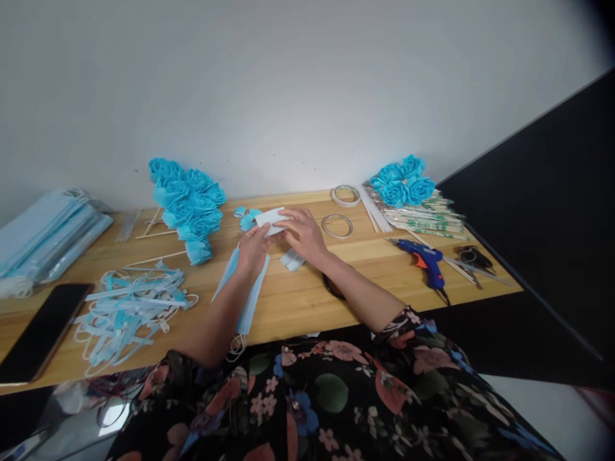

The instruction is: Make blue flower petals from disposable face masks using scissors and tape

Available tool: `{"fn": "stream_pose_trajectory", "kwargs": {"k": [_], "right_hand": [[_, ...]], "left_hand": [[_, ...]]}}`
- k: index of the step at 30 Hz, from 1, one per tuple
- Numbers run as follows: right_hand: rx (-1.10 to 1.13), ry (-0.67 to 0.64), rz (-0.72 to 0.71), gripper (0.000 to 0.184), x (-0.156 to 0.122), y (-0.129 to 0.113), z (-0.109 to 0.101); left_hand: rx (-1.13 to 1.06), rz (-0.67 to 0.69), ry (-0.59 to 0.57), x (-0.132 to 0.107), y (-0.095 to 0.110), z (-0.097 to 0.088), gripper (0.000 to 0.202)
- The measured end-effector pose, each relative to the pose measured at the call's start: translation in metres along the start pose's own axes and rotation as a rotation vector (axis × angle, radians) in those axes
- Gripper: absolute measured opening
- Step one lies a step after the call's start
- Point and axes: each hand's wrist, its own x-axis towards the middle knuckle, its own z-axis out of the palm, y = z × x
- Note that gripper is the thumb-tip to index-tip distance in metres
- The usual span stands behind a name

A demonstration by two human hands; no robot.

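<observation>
Above the middle of the table, my left hand (253, 248) pinches the lower left edge of a small white folded piece of mask fabric (270, 219). My right hand (303, 234) has its fingers closed on the right side of the same piece. Just behind the hands lie several cut blue petals (248, 219). Under my left wrist is a blue face mask (250, 304) with its ear loops at the table's front edge. A smaller pale blue cut piece (292, 260) rests on the wood below my right hand.
Blue flowers on sticks (189, 205) lie left; another blue flower bunch (403, 181) sits right, on wrapped chopsticks (427, 218). Cut mask strips (132, 307), a phone (45, 330) and packed masks (48, 234) fill the left. A blue glue gun (425, 257) and tape roll (346, 195) lie right.
</observation>
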Motion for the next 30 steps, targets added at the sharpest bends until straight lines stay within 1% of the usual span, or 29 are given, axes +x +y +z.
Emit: {"fn": "stream_pose_trajectory", "kwargs": {"k": [3, 6, 9, 14, 16, 19, 23, 30], "right_hand": [[0.041, 0.050, 0.041, 0.045, 0.0012, -0.0005, -0.0024], [0.065, 0.107, 0.089, 0.046, 0.0027, -0.0009, -0.0053], [0.107, 0.112, 0.135, 0.036, 0.0035, 0.0001, -0.0060], [0.231, 0.089, 0.168, 0.011, 0.0038, 0.0036, -0.0052], [0.270, 0.074, 0.189, 0.006, 0.0040, 0.0044, -0.0052], [0.310, 0.064, 0.215, 0.007, 0.0041, 0.0045, -0.0050], [0.355, 0.077, 0.228, 0.010, 0.0039, 0.0030, -0.0043], [0.401, 0.065, 0.337, 0.014, 0.0032, -0.0022, -0.0055]], "left_hand": [[0.007, -0.014, -0.002, 0.0010, -0.0015, -0.0034, 0.033], [0.000, -0.007, -0.001, 0.0014, -0.0022, -0.0043, 0.036], [-0.001, 0.008, -0.006, 0.0012, -0.0024, -0.0040, 0.037], [-0.021, 0.010, -0.026, -0.0002, -0.0017, -0.0030, 0.038], [-0.026, 0.003, -0.037, -0.0005, -0.0013, -0.0028, 0.037], [-0.011, -0.012, -0.044, -0.0003, -0.0011, -0.0029, 0.034], [-0.030, -0.012, -0.027, -0.0001, -0.0017, -0.0031, 0.035], [-0.018, 0.012, -0.021, -0.0016, -0.0020, -0.0020, 0.035]]}}
